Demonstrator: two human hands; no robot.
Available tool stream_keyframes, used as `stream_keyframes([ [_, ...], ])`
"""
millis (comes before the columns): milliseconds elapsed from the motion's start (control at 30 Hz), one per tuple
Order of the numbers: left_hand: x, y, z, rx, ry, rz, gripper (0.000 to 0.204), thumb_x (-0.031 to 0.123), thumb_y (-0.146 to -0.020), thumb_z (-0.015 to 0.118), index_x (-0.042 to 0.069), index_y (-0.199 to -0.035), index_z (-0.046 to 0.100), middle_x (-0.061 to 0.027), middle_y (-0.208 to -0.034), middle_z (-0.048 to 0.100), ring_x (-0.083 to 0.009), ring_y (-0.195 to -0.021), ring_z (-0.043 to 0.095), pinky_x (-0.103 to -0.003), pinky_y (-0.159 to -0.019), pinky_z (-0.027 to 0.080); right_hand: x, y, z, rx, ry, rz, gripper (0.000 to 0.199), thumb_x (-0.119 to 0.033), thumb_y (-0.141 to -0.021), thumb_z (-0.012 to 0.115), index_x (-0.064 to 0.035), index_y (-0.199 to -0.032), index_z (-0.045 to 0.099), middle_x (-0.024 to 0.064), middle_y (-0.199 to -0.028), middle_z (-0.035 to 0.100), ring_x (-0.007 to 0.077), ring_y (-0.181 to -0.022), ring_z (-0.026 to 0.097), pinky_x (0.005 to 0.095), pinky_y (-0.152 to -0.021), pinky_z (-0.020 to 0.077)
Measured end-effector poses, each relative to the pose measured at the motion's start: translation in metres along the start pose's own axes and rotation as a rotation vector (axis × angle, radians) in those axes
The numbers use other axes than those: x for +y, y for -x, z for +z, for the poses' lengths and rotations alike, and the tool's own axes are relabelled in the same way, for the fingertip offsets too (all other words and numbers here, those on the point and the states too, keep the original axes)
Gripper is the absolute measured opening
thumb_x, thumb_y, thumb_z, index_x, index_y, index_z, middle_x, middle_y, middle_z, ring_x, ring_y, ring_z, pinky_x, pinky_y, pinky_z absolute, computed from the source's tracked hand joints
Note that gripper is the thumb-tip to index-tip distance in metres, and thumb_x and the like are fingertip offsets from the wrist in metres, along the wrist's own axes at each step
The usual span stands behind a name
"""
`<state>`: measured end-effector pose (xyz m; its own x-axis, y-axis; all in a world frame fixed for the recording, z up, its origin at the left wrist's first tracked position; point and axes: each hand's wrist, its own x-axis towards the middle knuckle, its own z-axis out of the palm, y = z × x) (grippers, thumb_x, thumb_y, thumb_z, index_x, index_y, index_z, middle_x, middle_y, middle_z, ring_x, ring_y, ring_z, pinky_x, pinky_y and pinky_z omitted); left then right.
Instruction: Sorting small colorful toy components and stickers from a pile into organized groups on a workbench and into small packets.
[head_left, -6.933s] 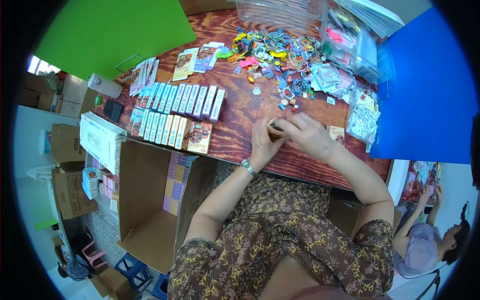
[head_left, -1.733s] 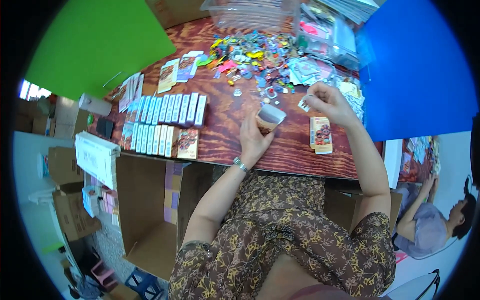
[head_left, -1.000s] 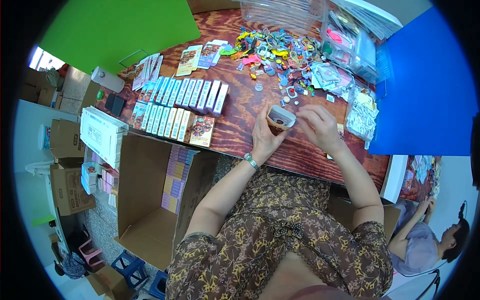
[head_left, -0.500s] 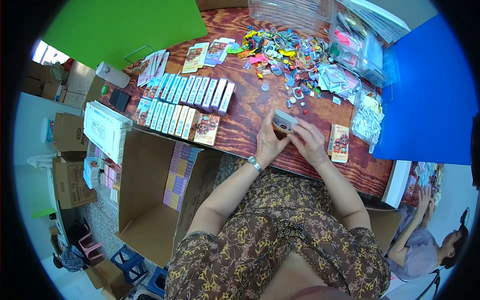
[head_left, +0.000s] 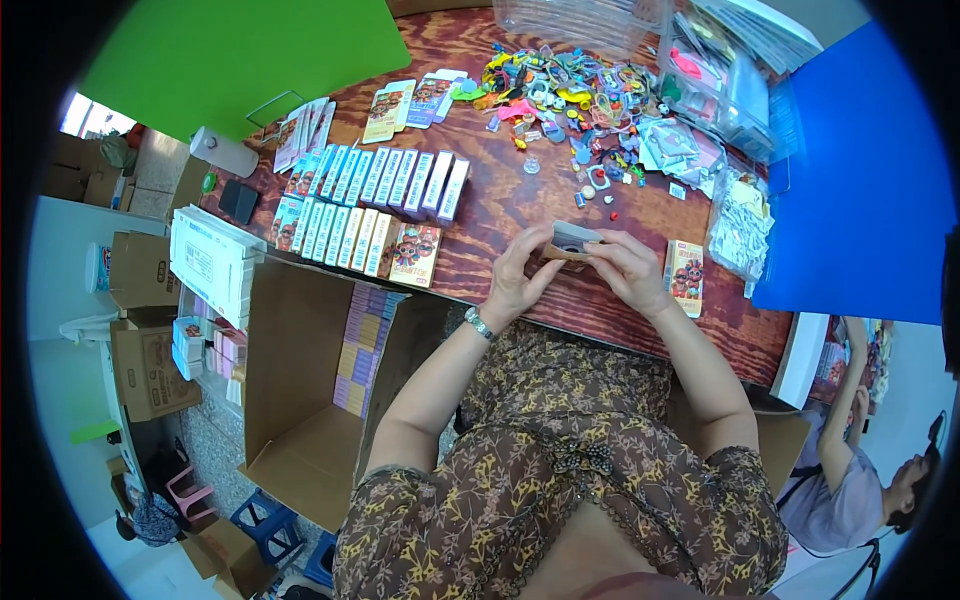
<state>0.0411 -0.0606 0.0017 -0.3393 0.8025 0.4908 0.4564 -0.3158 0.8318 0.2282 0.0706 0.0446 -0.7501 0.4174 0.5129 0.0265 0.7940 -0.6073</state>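
The small carton [head_left: 580, 238] was located above the front part of the wood-grain table [head_left: 500, 215], directly ahead of the person's torso. The left hand [head_left: 520, 275] gripped the carton at its left side, with the thumb below and the fingers curved around the edge. The right hand [head_left: 632, 272] gripped the opposite side between thumb and fingers. A pale grey surface showed at the upper end of the carton; its contents could not be determined. A metal wristwatch [head_left: 479, 322] was worn on the left wrist. To the right of the right hand, a flat-lying orange carton [head_left: 687, 280] rested on the table, apart from the fingers. To the left, a rear row of cartons [head_left: 390, 180] and a front row of cartons [head_left: 335, 235] stood side by side, with another orange-faced carton [head_left: 413, 256] at the right end of the front row. Beyond the hands lay a pile of multicoloured trinkets [head_left: 560, 90], with a small red piece [head_left: 614, 215] on its near side. A clear bag of white packets [head_left: 740, 235] lay to the right, beside the blue panel [head_left: 860, 170]. A large cardboard box [head_left: 300, 400] stood below the table's front edge, at the person's left.
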Motion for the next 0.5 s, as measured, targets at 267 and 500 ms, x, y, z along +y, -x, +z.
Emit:
stream_keyframes([
  [267,0.007,-0.009,-0.018,-0.102,-0.035,0.075,0.035,0.001,-0.083,0.077,0.003,-0.116,0.065,-0.0161,-0.119,0.067,-0.0269,-0.110,0.066,-0.035,-0.091,0.055,-0.006,-0.007,-0.008,-0.120,-0.152,0.119,0.019,-0.003,-0.087,0.072,-0.0036,-0.106,0.071,0.0135,-0.111,0.068,0.0255,-0.097,0.070,0.0342,-0.080,0.0564],
  [500,0.011,-0.020,-0.026,-0.166,0.001,0.051,0.026,0.001,-0.083,0.076,0.003,-0.108,0.068,-0.0152,-0.108,0.069,-0.0278,-0.093,0.070,-0.034,-0.077,0.057,-0.026,-0.033,-0.016,-0.156,-0.387,0.580,0.017,-0.003,-0.089,0.069,-0.0030,-0.105,0.066,0.0116,-0.102,0.066,0.0218,-0.094,0.068,0.0335,-0.079,0.0565],
])
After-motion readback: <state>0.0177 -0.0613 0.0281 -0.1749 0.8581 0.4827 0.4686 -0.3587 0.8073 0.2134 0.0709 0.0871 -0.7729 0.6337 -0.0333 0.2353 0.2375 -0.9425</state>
